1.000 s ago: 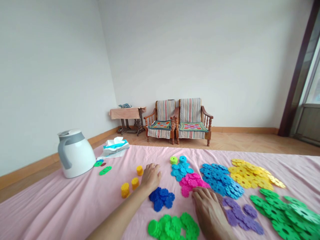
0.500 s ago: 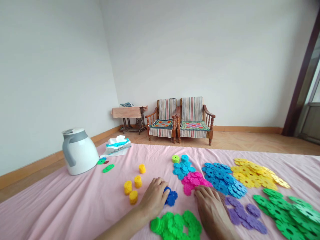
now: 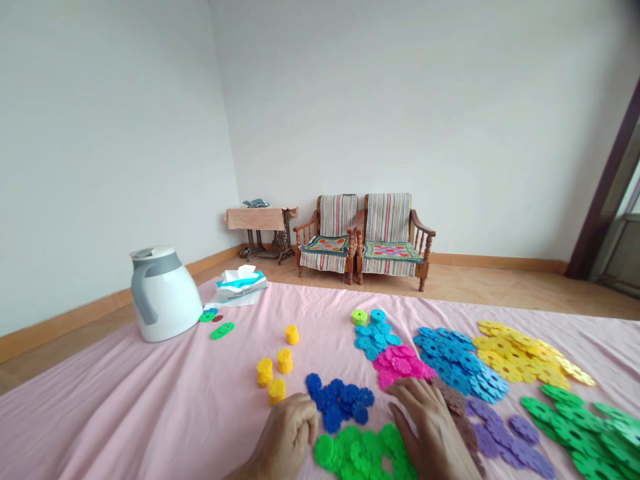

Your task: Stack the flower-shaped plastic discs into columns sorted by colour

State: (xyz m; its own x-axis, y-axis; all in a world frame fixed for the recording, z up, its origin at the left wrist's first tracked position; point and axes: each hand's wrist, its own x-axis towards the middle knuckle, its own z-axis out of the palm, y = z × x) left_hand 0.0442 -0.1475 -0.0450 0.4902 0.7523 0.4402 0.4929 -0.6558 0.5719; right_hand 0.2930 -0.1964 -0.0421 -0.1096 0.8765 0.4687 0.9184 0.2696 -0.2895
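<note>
A loose pile of dark blue, flower-edged plastic discs (image 3: 340,401) lies on a wrinkled pink cloth (image 3: 150,407), between the two hands. The left hand (image 3: 289,430), just beside it, is curled closed; whether anything is inside cannot be seen. The right hand (image 3: 423,420) is open, palm down, covering part of a brown disc pile (image 3: 454,399), its fingertips at the edge of a hot-pink disc pile (image 3: 403,367). Bright green discs (image 3: 361,453) lie below the dark blue pile.

Four short yellow stacks of discs (image 3: 285,361) stand near the left hand. Beyond the pink pile are light blue discs (image 3: 375,339); to the right lie purple (image 3: 507,440), mid-blue (image 3: 455,357), yellow (image 3: 525,350) and deeper green piles (image 3: 583,427).

Farther left stands a white jug with grey handle and collar (image 3: 173,303), lid on, contents hidden. Beside it, a white-and-blue tissue pack (image 3: 243,287) has a white tissue (image 3: 245,272) poking from its top.
</note>
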